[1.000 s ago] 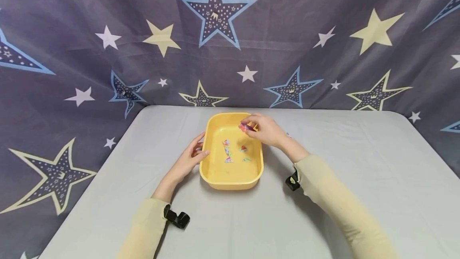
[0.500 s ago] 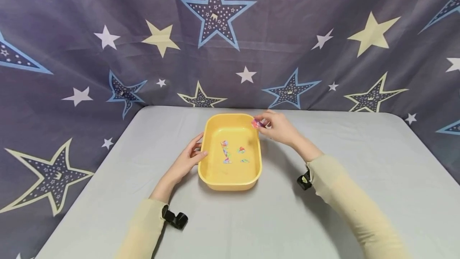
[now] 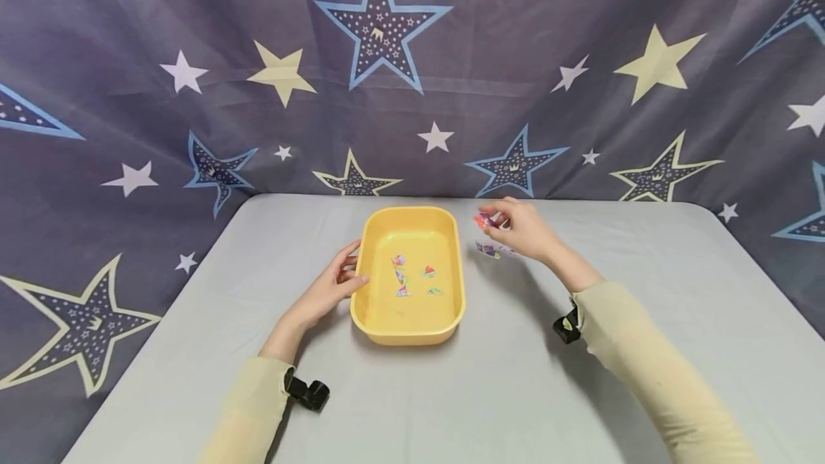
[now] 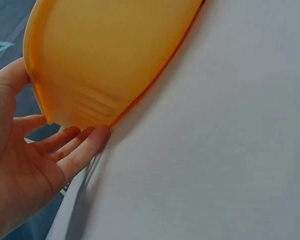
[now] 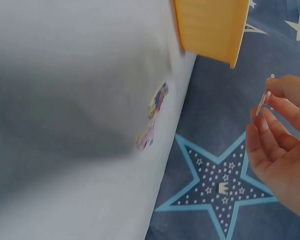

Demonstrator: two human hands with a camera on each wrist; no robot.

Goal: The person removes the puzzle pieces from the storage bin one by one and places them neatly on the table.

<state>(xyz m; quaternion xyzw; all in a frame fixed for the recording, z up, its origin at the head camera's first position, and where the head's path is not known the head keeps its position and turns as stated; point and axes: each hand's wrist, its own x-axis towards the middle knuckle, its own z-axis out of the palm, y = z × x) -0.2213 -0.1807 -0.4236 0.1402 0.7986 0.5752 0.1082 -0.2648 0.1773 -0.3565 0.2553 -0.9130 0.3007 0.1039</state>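
My left hand point(image 3: 329, 288) holds the left side of a yellow plastic tub point(image 3: 409, 339), thumb over the rim. Its fingers point(image 4: 82, 154) lie against the outer wall of the tub point(image 4: 100, 55) in the left wrist view. To the right of the tub, above the table, my right hand point(image 3: 523, 228) pinches a small flat red-and-purple piece point(image 3: 482, 220). The right wrist view shows this piece point(image 5: 263, 98) edge-on, thin, between thumb and fingers. Several similar colourful flat pieces point(image 3: 401, 278) lie on the tub's floor, in a left column and a right pair.
Below my right hand, two more printed flat pieces point(image 3: 488, 249) lie on the pale table cloth point(image 3: 387, 407), partly covered by the hand. A dark star-patterned curtain point(image 3: 451, 106) hangs behind the table's far edge. Each wrist wears a black camera mount point(image 3: 308, 392).
My right hand has moved right with the pinched piece, from over the tub to beside it. The pieces on the table now show below it. The left hand keeps its hold on the tub.
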